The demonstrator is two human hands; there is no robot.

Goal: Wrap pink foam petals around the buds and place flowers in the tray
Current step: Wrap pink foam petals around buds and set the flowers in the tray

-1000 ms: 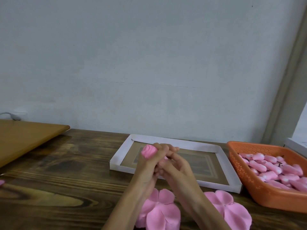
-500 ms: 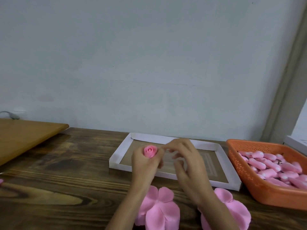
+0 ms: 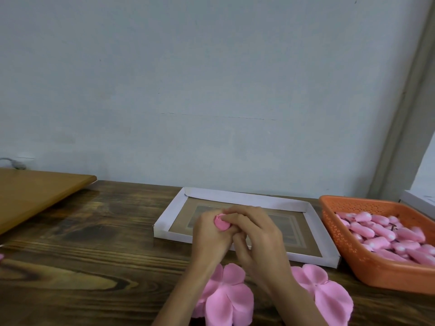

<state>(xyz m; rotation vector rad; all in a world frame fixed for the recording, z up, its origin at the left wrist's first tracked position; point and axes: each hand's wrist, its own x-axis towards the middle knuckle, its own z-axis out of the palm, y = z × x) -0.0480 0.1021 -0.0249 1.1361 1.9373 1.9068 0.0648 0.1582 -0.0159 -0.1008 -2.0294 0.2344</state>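
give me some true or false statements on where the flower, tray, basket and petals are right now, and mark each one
1. The orange basket, right of the white tray, holds pink buds. True.
2. The tray holds several finished flowers. False: no flower shows in the part of it that is visible.
3. The left hand and the right hand both hold the pink flower. True.
4. The flat petal pieces lie in the basket. False: they lie on the table, by the forearms.
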